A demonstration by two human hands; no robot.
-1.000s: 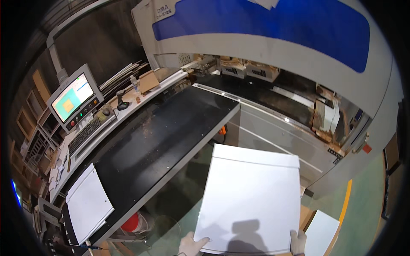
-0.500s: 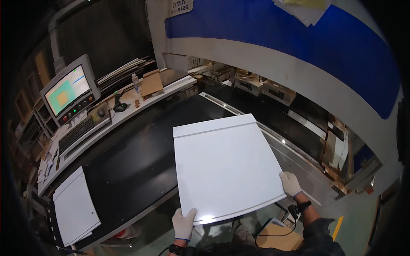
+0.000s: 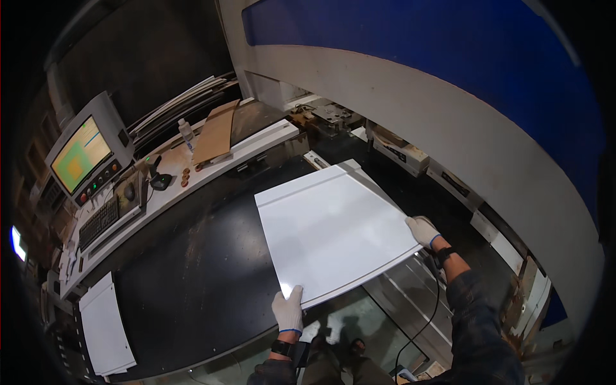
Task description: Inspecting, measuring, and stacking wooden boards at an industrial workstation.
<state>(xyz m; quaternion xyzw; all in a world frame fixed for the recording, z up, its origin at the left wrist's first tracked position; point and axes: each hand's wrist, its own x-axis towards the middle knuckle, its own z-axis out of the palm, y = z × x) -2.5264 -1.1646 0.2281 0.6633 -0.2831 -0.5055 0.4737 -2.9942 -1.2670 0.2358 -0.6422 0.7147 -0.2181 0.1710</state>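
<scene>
Head, hands (image 3: 289, 312) (image 3: 421, 231) holding wht pnl (image 3: 333, 234), lit scrn (image 3: 81, 158)

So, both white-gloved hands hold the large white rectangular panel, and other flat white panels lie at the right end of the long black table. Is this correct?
No: in the head view, the other flat white panels lie at the left end of the long black table. The white-gloved left hand and right hand hold the large white rectangular panel.

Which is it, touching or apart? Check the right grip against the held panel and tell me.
Touching. The head view shows the right grip closed over the right edge of the held panel, close to its near corner.
</scene>
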